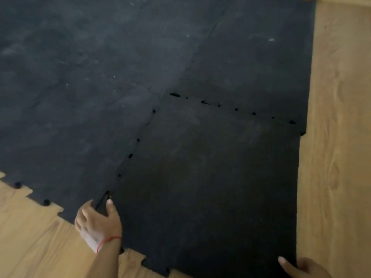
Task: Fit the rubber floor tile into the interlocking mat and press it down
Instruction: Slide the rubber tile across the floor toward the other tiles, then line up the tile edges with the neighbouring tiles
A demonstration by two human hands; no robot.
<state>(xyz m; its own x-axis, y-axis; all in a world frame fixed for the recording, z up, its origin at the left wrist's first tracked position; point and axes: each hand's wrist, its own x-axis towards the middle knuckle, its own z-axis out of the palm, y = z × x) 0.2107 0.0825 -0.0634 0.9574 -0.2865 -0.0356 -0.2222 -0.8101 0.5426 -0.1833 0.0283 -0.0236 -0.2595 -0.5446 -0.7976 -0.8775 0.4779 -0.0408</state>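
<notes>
A black rubber floor tile (206, 177) lies at the near right corner of the dark interlocking mat (80, 87). Small dark gaps show along its left seam (130, 156) and its far seam (236, 109). My left hand (98, 219) rests spread on the left seam near the tile's front corner, thumb on the tile and fingers on the neighbouring mat piece. A red thread circles that wrist. My right hand (301, 266) grips the tile's near right corner, thumb on top, at the bottom edge of the view.
Light wooden flooring (337, 137) runs along the right side of the mat and in front of it at the lower left (30, 237). The mat's front edge shows jigsaw teeth (46, 202). Pale scuffs mark the far mat pieces.
</notes>
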